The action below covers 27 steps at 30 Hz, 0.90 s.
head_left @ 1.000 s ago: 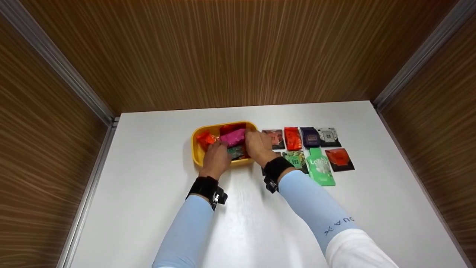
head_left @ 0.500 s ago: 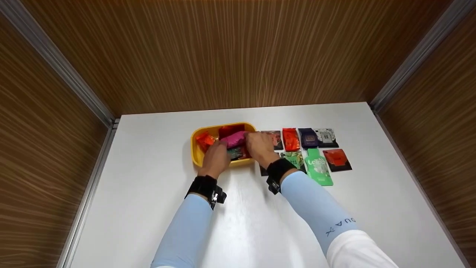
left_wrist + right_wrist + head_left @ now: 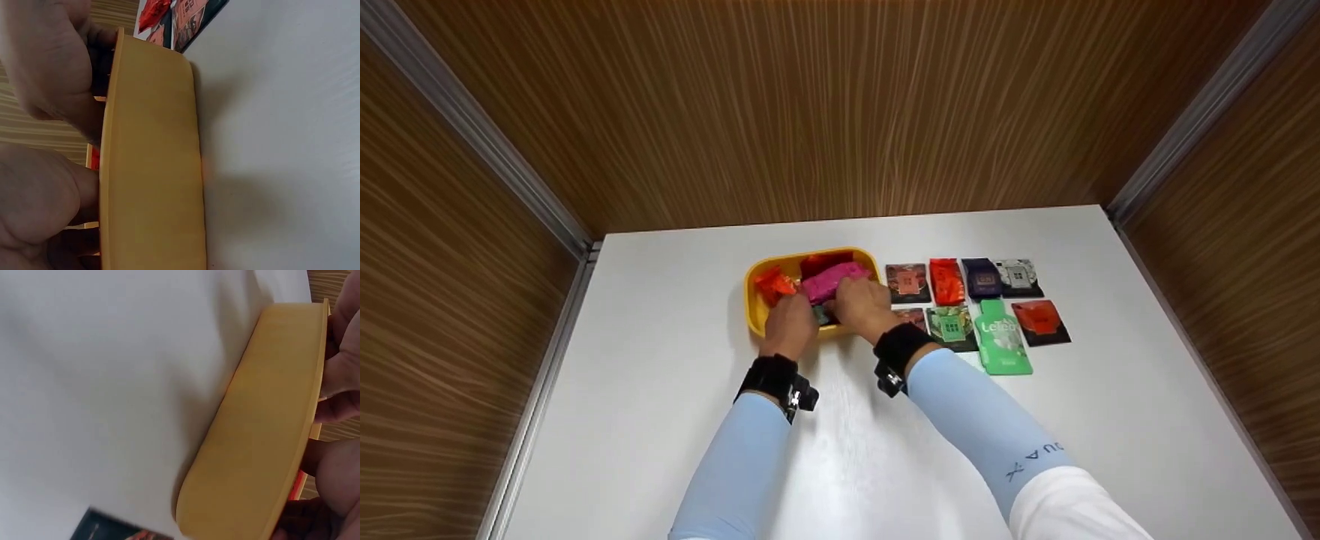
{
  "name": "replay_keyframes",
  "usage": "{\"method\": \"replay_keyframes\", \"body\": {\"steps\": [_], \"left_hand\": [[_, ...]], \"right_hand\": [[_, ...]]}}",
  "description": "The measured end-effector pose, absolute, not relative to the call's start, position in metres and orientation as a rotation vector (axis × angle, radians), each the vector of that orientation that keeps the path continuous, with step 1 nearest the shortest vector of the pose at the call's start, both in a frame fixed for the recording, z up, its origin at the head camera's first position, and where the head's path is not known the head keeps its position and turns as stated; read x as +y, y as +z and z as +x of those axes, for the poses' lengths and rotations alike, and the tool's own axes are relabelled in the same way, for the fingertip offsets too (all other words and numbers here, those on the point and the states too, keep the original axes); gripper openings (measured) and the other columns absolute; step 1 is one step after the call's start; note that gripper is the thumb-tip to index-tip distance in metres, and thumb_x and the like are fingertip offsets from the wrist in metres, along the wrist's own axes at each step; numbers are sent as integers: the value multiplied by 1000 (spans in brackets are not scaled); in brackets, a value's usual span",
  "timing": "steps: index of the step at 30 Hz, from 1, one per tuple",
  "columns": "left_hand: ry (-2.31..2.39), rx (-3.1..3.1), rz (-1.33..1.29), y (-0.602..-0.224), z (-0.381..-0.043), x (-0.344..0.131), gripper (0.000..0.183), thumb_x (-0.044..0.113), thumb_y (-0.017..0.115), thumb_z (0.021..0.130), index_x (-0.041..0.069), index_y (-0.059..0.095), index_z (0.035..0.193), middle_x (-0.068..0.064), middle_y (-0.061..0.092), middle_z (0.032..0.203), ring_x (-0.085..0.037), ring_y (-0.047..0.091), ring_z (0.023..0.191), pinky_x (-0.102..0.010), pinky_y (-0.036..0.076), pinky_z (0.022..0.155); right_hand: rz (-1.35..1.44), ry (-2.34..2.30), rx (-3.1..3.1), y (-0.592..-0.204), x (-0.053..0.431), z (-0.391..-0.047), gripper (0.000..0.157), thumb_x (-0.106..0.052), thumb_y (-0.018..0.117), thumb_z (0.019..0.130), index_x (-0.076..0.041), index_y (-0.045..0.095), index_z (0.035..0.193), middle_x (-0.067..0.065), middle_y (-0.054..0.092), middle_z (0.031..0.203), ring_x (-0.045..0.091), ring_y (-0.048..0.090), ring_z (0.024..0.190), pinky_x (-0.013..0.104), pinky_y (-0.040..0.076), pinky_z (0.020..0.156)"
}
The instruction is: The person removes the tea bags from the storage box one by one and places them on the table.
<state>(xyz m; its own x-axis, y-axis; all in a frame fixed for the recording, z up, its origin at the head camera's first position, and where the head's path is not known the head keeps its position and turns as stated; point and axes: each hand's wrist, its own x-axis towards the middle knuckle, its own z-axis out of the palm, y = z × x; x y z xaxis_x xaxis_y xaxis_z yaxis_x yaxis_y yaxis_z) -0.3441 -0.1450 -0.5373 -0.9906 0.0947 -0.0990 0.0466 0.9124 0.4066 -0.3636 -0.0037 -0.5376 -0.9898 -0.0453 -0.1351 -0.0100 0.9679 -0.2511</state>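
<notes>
A yellow tray (image 3: 752,315) with rounded corners holds several small packets. My left hand (image 3: 791,324) reaches over its near side, close to an orange packet (image 3: 775,284). Beside it, my right hand (image 3: 864,306) dips into the tray just in front of a shiny pink packet (image 3: 831,281). Between the two hands a dark green packet (image 3: 820,314) partly shows. A dark red packet (image 3: 817,262) lies along the back wall. In both wrist views the tray's wall (image 3: 152,157) hides the fingertips, so whether either hand grips anything is unclear.
To the tray's right, packets lie in two rows on the white table (image 3: 660,375): a red one (image 3: 947,281), a purple one (image 3: 982,278), a green pouch (image 3: 1003,341), a green-labelled one (image 3: 952,328) and several others. Wood-grain panels (image 3: 840,112) enclose the back and sides.
My right hand has moved left and slightly down from the tray's right end, uncovering the pink packet's right end and packets outside. My left hand has shifted slightly toward the near rim.
</notes>
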Motion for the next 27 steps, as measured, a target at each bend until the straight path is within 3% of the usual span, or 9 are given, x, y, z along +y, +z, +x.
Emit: {"method": "replay_keyframes", "body": {"steps": [5,10,13,17,20,24,27], "left_hand": [[666,2941,139,-538,-346,-148,21,-2,54,96,-2,72,107,-22,75,111,-39,71,105,-49,57,91],[734,2918,168,-538,-347,-153,31,-5,55,95,-3,70,122,-23,74,117,-40,70,111,-49,56,97],[767,2919,178,-536,-345,-155,41,-6,55,96,-2,66,136,-23,73,121,-40,68,115,-48,56,99],[797,2939,223,-533,-343,-153,50,-5,58,97,-1,58,147,-24,70,128,-39,66,121,-49,55,102],[819,2942,227,-529,-340,-152,55,-2,62,97,0,54,151,-25,65,136,-39,62,128,-48,53,106],[891,2914,225,-517,-335,-147,56,2,62,100,1,51,154,-23,57,149,-37,55,139,-46,47,116],[972,2884,269,-507,-329,-142,54,6,63,102,5,51,155,-18,54,154,-34,51,143,-45,42,121]], "right_hand": [[15,-477,2915,-545,-10,-366,22,-22,70,94,-5,71,108,17,76,115,35,73,104,49,61,87],[82,-758,2876,-539,0,-369,17,-11,63,92,-4,72,106,17,75,117,31,71,104,47,59,89],[66,-972,2812,-532,14,-372,4,-11,67,87,-8,69,87,10,72,92,25,66,83,39,56,72],[115,-1272,2665,-524,36,-371,22,-10,67,87,-10,58,67,-1,53,63,15,50,58,27,40,51],[163,-1462,2558,-519,53,-365,19,-11,65,94,-4,70,78,0,59,71,12,54,60,23,42,51],[86,-1572,2521,-513,71,-355,20,-10,64,102,1,77,110,11,71,100,14,59,76,23,48,64],[-69,-1559,2563,-507,81,-348,21,-8,63,103,1,78,115,15,75,108,14,59,82,24,49,70]]}}
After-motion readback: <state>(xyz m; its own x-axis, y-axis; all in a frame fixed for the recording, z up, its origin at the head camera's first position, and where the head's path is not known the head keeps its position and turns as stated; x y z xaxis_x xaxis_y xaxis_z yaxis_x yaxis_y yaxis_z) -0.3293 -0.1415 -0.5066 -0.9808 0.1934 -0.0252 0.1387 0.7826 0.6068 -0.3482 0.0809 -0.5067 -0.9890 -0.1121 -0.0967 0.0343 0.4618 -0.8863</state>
